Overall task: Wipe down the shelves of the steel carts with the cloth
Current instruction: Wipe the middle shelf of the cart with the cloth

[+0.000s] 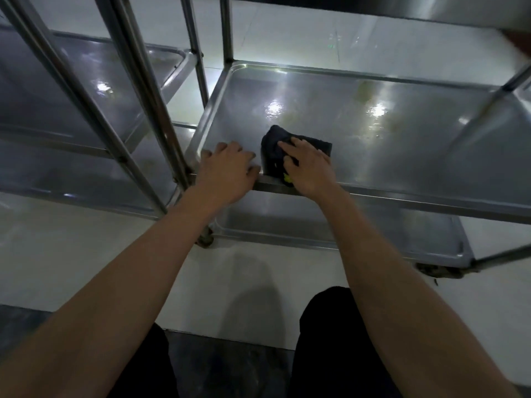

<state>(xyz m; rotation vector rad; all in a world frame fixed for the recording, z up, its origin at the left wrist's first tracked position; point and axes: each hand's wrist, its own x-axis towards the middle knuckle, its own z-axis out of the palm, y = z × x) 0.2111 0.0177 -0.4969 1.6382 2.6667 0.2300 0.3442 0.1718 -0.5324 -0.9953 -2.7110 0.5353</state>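
A dark cloth (275,145) with a yellow-green bit at its near edge lies on the middle shelf (402,139) of the steel cart in front of me, near the shelf's front left corner. My right hand (309,168) lies on top of the cloth with its fingers spread over it, pressing it to the steel. My left hand (228,170) rests on the shelf's front rim just left of the cloth, fingers curled over the edge. Yellowish smears show farther back on the shelf.
A lower shelf (373,237) sits beneath, with castors (205,239) at its corners. A second steel cart (86,104) stands close on the left, its slanted posts (149,90) beside my left hand. The top shelf (402,7) overhangs. White floor lies around; my dark-trousered knees are below.
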